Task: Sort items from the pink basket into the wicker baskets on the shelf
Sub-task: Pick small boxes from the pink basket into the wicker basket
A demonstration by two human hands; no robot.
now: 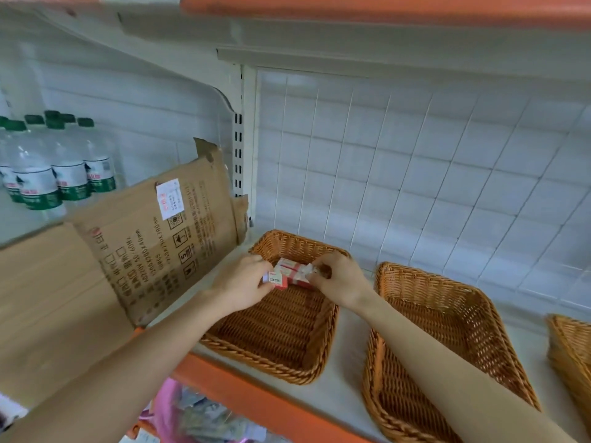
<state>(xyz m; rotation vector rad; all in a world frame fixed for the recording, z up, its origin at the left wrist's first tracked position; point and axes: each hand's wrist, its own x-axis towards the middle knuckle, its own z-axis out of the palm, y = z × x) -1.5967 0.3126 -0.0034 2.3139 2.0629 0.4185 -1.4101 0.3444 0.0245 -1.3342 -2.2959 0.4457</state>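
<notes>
White shelf [345,388], orange lip, grid back panel [415,174]. Woven wicker baskets; left hand [243,282], right hand [339,279] both pinch red-white boxes [292,273] over left basket [271,334].

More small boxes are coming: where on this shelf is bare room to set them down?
The middle wicker basket is bare inside. The left wicker basket is bare in its near half; its far end is crowded by the left hand and right hand gripping red-and-white boxes. The shelf strip between the baskets is narrow; cardboard borders the left.
</notes>
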